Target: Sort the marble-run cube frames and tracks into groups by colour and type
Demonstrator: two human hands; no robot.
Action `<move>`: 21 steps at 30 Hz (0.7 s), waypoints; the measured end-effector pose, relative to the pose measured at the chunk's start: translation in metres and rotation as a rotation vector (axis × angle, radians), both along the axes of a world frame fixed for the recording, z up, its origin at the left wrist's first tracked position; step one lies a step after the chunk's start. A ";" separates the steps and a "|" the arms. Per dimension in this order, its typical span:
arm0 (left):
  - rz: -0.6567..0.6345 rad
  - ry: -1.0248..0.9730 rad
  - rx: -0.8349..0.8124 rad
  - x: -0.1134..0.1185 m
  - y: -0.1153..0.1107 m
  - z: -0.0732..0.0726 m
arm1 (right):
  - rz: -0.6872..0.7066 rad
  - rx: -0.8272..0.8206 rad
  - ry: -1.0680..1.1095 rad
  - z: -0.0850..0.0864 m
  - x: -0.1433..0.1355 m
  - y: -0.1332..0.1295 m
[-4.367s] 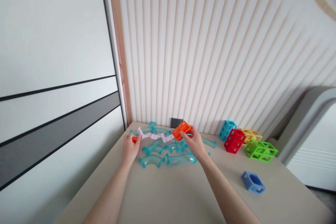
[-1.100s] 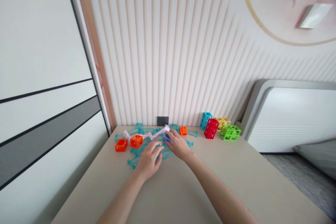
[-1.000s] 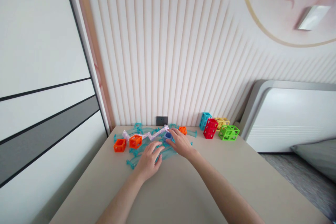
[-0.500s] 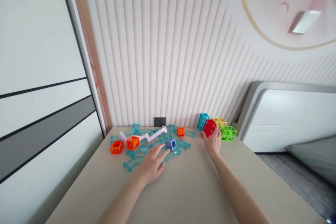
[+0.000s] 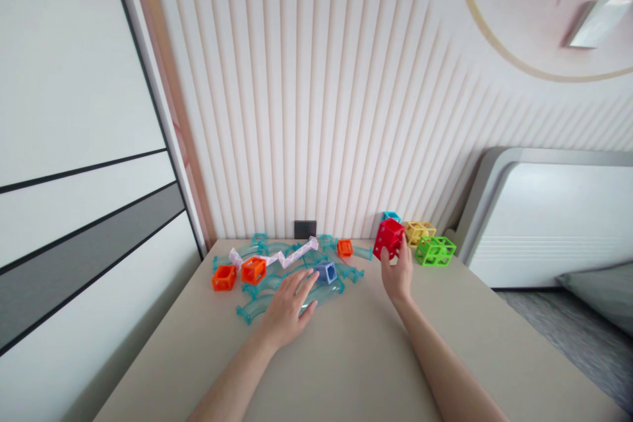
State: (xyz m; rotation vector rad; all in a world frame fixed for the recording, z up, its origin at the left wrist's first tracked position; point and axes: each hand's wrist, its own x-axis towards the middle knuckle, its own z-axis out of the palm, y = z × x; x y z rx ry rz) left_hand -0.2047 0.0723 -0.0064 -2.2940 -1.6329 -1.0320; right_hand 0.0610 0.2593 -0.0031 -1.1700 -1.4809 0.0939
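Note:
My right hand (image 5: 398, 275) grips a red block of open-frame cubes (image 5: 388, 239), tilted and in front of a cyan block (image 5: 391, 217) that it mostly hides. Beside it lie a yellow block (image 5: 419, 232) and a green block (image 5: 436, 251). My left hand (image 5: 291, 306) has its fingers apart, the fingertips at the left side of a small blue cube (image 5: 326, 271). Under and around that hand spread several clear teal track pieces (image 5: 262, 304). Whether the left fingertips touch the blue cube I cannot tell.
Orange cubes (image 5: 224, 277) stand at the left of the table (image 5: 346, 356), with another orange cube (image 5: 345, 248) farther back. A zigzag lilac strip (image 5: 297, 254) lies across the track pieces. Behind the table rises a ribbed wall (image 5: 297, 112) with a black socket (image 5: 305, 229).
My right hand has lifted and turned the red block, bringing it away from the yellow and green ones and over the cyan one. My left hand stays near the blue cube. The view has shifted slightly.

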 end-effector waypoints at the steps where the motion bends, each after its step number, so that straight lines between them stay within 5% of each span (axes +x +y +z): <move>1: -0.002 -0.043 0.018 0.001 0.000 -0.002 | 0.098 0.118 -0.093 0.005 -0.007 -0.014; 7: -0.028 -0.485 0.083 0.008 -0.004 -0.012 | 0.549 0.548 -0.721 0.028 -0.049 -0.095; 12: 0.063 -0.728 0.013 0.009 -0.008 -0.002 | 0.632 0.607 -0.784 0.031 -0.066 -0.113; 16: 0.041 -0.611 0.064 0.008 -0.016 0.005 | 0.570 0.526 -0.663 0.027 -0.062 -0.107; 21: 0.052 -0.191 0.208 -0.015 -0.040 0.018 | 0.530 0.431 -0.542 0.022 -0.051 -0.100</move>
